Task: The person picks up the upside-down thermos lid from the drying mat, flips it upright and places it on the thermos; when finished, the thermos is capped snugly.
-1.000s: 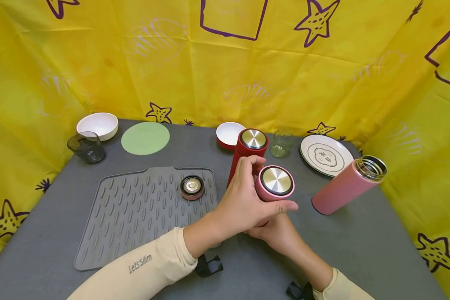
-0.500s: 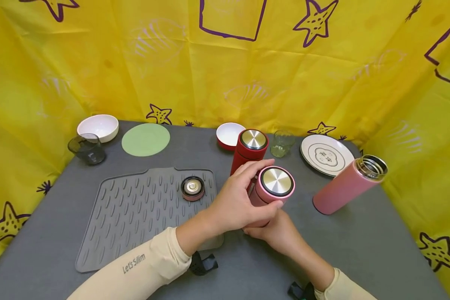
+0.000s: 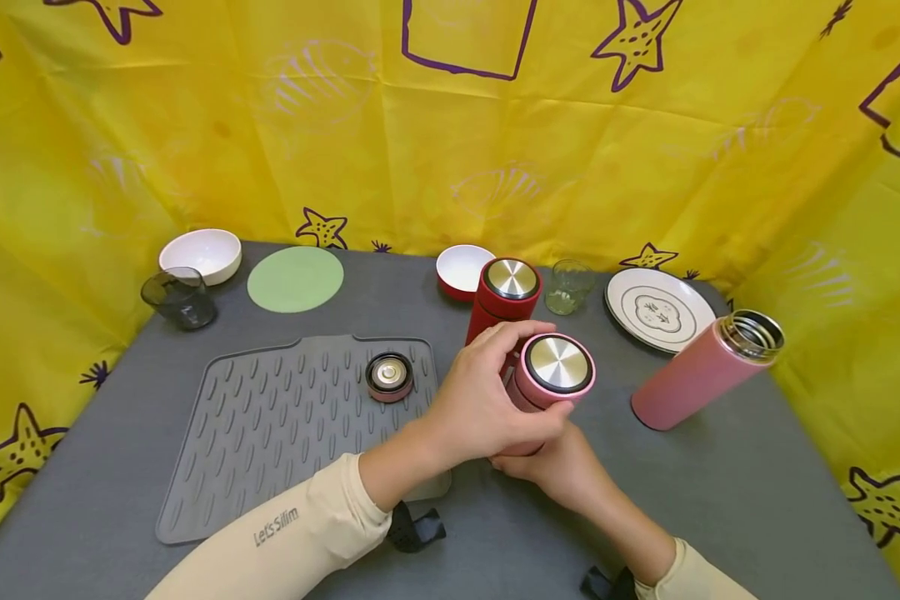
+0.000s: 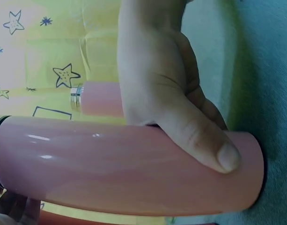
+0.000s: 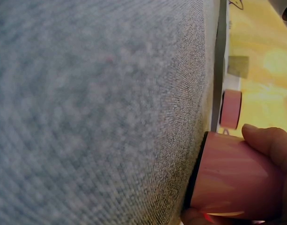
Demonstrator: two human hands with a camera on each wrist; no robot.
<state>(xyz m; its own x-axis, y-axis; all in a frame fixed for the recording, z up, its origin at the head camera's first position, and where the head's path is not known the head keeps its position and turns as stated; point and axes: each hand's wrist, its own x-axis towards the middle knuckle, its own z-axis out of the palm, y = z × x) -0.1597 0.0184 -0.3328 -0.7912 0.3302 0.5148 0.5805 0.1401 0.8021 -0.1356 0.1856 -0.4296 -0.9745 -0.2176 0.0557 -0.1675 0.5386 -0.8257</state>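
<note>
A pink vacuum flask [image 4: 129, 168] with a steel-topped lid [image 3: 559, 364] stands nearly upright on the table in front of me. My left hand [image 3: 476, 404] grips it round the lid and upper end, thumb on the near side and fingers on the far side. Lower down, my right hand [image 3: 562, 467] holds the flask's body, its thumb lying along the wall in the left wrist view. Close behind stands a red flask [image 3: 498, 312] with its lid on. A second pink flask [image 3: 697, 375], lidless with a bare steel mouth, stands to the right.
On the grey drying mat [image 3: 270, 442] at left lies an upturned pink lid [image 3: 389, 377]. Along the back are a white bowl [image 3: 202, 254], a dark glass [image 3: 180, 300], a green round mat [image 3: 296, 279], a red bowl [image 3: 461, 271], a clear glass [image 3: 567, 287] and a plate [image 3: 656, 308].
My left hand has turned round the flask's lid, its thumb drawing back left and its fingers reaching further right. My right hand and the flask have stayed nearly still.
</note>
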